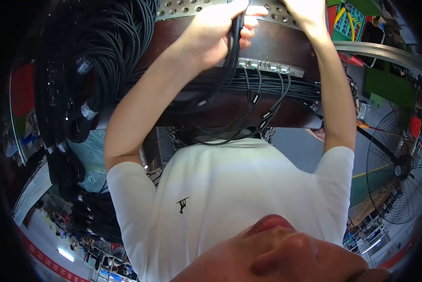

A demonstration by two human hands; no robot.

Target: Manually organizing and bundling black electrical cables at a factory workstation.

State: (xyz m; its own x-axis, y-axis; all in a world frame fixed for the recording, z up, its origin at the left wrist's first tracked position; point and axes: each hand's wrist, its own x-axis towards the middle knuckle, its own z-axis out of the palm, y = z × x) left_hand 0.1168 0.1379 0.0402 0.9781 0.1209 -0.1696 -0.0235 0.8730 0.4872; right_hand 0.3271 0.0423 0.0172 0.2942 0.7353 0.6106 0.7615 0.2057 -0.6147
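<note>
My left hand (219, 34) is closed round a bundle of black cables (235, 35) at the top of the view. The cables hang from it past the edge of the dark red-brown workbench (187, 35). My right hand (308, 13) is at the top edge over a perforated metal strip (277, 14), its fingers cut off by the frame. Just below the left hand, a row of small metal connectors (267, 67) sits along the bench, with several thin black cables leading out of it. Small labels (266, 115) mark some of these cables.
Big coils of black cable (117, 51) are heaped on the left, tied at places. Long black cables run across the bench front. On the right stand a caged fan (398, 170), a curved metal rail (385, 49) and a green tray (349, 26) with yellow-handled pliers.
</note>
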